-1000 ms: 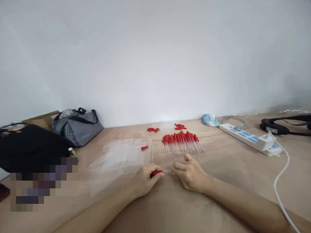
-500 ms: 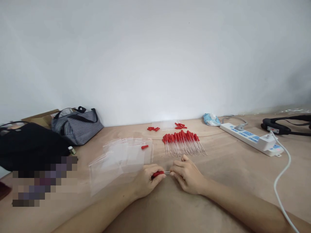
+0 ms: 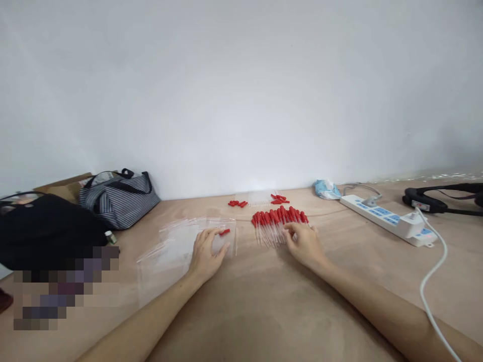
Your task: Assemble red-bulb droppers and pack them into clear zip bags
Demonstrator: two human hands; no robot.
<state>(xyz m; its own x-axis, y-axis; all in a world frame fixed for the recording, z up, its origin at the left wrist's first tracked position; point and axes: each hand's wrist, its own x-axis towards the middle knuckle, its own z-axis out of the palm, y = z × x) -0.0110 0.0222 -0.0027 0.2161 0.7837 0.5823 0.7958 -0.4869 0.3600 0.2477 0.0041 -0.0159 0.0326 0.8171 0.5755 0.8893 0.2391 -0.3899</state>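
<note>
Left hand [image 3: 206, 255] is held over the right part of the fanned clear plastic bags [image 3: 171, 249], with thumb and forefinger spread apart. A single red bulb [image 3: 225, 232] is seen lying on the bags, just beyond the forefinger tip; whether it is touched cannot be told. No pinch is made on it.

Right hand [image 3: 305, 244] is placed at the near right side of the row of red-topped droppers [image 3: 277, 217]. Its fingers are curled in toward the thumb; whether a dropper is pinched cannot be told, the fingertips being small and partly hidden. Droppers are laid side by side, red ends toward the wall [image 3: 241, 95], clear stems toward the person. Some stems are covered by the right hand.

Behind the row, two small groups of loose red bulbs are noted, left group [image 3: 237, 203] and right group [image 3: 279, 199], with clear tubes [image 3: 259, 201] laid between them.

At right on the tabletop [image 3: 241, 322]: a crumpled blue-and-white item [image 3: 327, 189], a white power strip [image 3: 372, 213] and a black strapped device [image 3: 424, 200]. At left, a striped bag [image 3: 123, 201] is set beside a black bag [image 3: 53, 231].
</note>
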